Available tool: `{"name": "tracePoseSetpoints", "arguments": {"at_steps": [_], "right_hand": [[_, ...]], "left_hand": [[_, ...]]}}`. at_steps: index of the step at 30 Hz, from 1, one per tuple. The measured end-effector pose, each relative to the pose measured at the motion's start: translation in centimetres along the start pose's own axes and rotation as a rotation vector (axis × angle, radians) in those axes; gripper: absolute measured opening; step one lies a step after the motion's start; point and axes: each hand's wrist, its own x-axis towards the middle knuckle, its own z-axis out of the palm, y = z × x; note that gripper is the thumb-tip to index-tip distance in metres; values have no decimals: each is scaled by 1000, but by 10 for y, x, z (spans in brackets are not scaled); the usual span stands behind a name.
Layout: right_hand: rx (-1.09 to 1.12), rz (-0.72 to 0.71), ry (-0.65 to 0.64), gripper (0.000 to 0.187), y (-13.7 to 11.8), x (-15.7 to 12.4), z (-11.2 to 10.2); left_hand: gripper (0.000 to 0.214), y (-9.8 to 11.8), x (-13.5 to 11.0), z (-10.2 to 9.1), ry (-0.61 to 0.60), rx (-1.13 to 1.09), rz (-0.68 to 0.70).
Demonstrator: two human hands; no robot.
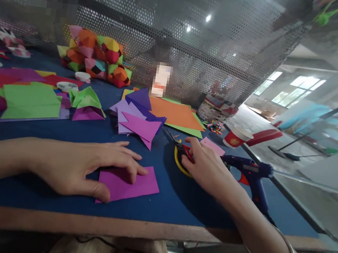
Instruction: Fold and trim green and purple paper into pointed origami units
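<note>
My left hand rests on a magenta sheet of paper near the table's front edge. Its fingers are stretched and apart, with the thumb at the paper's left side. To the right, my right hand has its thumb and fingers closed around the red handles of a pair of scissors. The scissors' dark blades point away to the left over a yellow ring-shaped rim; my hand hides the rest of that round thing. Just beyond my right fingers lies a small pink paper.
A blue glue gun lies right of my hand. Behind are folded purple pieces, orange sheets, green sheets, a green folded piece, a paper cup and colourful paper balls. A perforated metal screen stands behind.
</note>
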Motion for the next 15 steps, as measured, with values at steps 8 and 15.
{"name": "tracePoseSetpoints", "arguments": {"at_steps": [8, 15], "right_hand": [[591, -106, 187, 64, -1, -7, -6], [1421, -341, -286, 48, -49, -28, -3]], "left_hand": [[49, 11, 6, -16, -122, 22, -51], [74, 11, 7, -17, -125, 112, -51]]}}
